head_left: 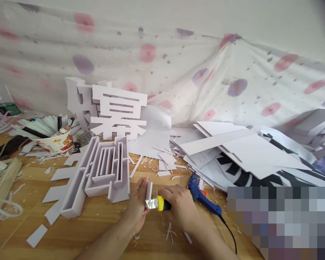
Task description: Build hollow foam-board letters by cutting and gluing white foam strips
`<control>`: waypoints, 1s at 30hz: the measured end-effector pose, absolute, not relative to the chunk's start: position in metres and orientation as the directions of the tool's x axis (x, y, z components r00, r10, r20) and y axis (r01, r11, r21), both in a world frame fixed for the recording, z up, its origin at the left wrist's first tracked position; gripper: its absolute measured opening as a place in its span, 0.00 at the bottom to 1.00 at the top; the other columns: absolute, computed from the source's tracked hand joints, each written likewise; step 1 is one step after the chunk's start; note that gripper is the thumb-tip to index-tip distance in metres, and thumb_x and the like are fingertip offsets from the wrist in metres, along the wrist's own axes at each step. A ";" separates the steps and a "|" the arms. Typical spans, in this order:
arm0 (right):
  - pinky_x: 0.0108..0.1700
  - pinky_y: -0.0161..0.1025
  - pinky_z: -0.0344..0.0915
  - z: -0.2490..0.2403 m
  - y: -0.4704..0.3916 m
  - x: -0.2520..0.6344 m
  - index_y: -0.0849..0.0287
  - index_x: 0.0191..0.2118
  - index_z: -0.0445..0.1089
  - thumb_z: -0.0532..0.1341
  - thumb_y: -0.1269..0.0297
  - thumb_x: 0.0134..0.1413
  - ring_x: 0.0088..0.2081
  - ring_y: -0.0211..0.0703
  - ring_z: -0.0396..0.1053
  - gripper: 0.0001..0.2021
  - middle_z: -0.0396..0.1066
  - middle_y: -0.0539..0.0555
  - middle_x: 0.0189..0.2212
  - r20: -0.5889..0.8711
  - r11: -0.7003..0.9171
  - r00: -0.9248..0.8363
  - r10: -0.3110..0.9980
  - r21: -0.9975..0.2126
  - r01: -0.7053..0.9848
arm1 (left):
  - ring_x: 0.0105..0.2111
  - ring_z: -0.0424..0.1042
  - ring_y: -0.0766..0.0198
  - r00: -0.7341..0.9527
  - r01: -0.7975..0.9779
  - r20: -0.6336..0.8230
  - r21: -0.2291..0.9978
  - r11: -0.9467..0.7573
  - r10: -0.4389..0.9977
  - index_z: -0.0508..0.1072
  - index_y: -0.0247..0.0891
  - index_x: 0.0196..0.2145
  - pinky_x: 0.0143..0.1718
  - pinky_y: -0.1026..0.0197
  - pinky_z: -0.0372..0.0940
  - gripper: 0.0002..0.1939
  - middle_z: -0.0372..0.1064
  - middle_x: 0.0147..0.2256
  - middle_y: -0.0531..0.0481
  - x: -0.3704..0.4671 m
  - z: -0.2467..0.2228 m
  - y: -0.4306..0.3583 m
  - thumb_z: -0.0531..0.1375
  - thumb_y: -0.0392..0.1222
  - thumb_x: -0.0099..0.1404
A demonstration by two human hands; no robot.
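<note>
Between the fingers of my left hand (137, 206) is a small white foam-board strip (149, 190), stood nearly upright. My right hand (178, 201) is wrapped round a utility knife (160, 203) with a yellow collar and a dark handle. Its metal blade points left and reaches the strip's lower end; whether it cuts in I cannot tell. Left of my hands lies a white hollow character form (88, 187) with raised walls and inner compartments. A blue glue gun (207, 204) rests just beyond my right hand, its black cord running toward the front edge.
Cut-out white character panels (116, 121) stand upright at the back. A paper bowl (55, 142) full of strips sits at the left. White sheets (257, 148) are piled on the right. Offcuts (168, 160) litter the wooden table (97, 225). A pixelated patch covers the lower right.
</note>
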State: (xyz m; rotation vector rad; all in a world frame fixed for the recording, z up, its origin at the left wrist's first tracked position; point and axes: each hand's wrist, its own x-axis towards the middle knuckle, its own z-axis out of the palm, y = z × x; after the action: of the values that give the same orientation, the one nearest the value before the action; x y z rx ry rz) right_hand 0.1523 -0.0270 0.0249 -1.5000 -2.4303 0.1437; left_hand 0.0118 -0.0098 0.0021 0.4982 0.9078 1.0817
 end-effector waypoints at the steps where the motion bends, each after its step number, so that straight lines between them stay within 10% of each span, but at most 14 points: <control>1: 0.29 0.35 0.48 0.025 -0.026 0.153 0.56 0.27 0.63 0.56 0.73 0.39 0.27 0.37 0.65 0.06 0.69 0.47 0.25 0.186 0.448 -0.413 0.891 -0.229 0.864 | 0.17 0.44 0.76 0.171 -0.525 -0.381 0.746 0.411 0.909 0.61 0.40 0.28 0.16 0.70 0.39 0.23 0.46 0.19 0.62 0.012 0.002 -0.010 0.64 0.60 0.48; 24: 0.30 0.32 0.52 0.029 -0.015 0.174 0.56 0.29 0.66 0.55 0.74 0.40 0.26 0.39 0.66 0.08 0.70 0.49 0.23 0.321 0.310 -0.217 0.922 -0.277 0.909 | 0.15 0.43 0.75 0.255 -0.436 -0.346 0.792 0.427 0.903 0.61 0.41 0.27 0.16 0.68 0.37 0.19 0.50 0.18 0.61 0.014 -0.001 -0.016 0.61 0.59 0.54; 30: 0.29 0.34 0.49 0.027 -0.027 0.160 0.56 0.26 0.64 0.56 0.74 0.36 0.26 0.39 0.65 0.07 0.69 0.48 0.24 0.221 0.459 -0.410 0.885 -0.264 0.848 | 0.16 0.45 0.75 0.144 -0.478 -0.365 0.788 0.388 0.920 0.63 0.41 0.30 0.16 0.69 0.39 0.23 0.49 0.19 0.62 0.012 0.001 -0.011 0.63 0.61 0.48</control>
State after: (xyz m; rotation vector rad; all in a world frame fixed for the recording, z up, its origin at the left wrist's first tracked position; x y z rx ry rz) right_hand 0.1602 -0.0272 0.0267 -1.4724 -2.3857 0.1572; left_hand 0.0124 -0.0114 0.0010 0.5659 0.9590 1.0881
